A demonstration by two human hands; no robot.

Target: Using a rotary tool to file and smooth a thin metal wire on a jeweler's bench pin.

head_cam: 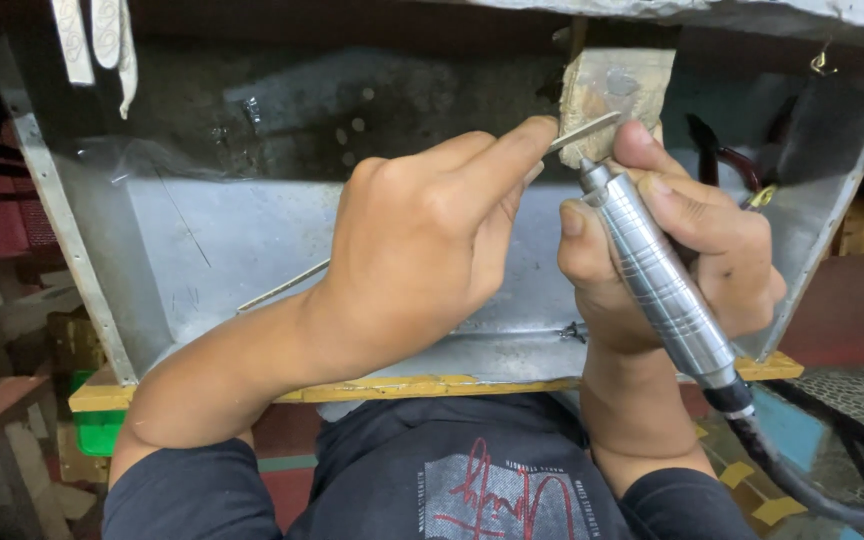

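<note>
My left hand (432, 230) pinches a thin metal strip (584, 132), pressing it with the forefinger against a worn wooden peg (624, 88) that juts from the bench. My right hand (687, 235) grips a ribbed silver rotary handpiece (657, 280) like a pen, its tip at the strip where it rests on the peg. A black flexible shaft (802, 480) runs from the handpiece's lower end to the bottom right.
A sheet-metal catch tray (202, 250) with a yellow wooden front rail (412, 386) hangs under the bench. A long thin rod (282, 288) lies in it. Pliers with dark handles (717, 150) rest at the tray's right side. Green box at lower left (97, 425).
</note>
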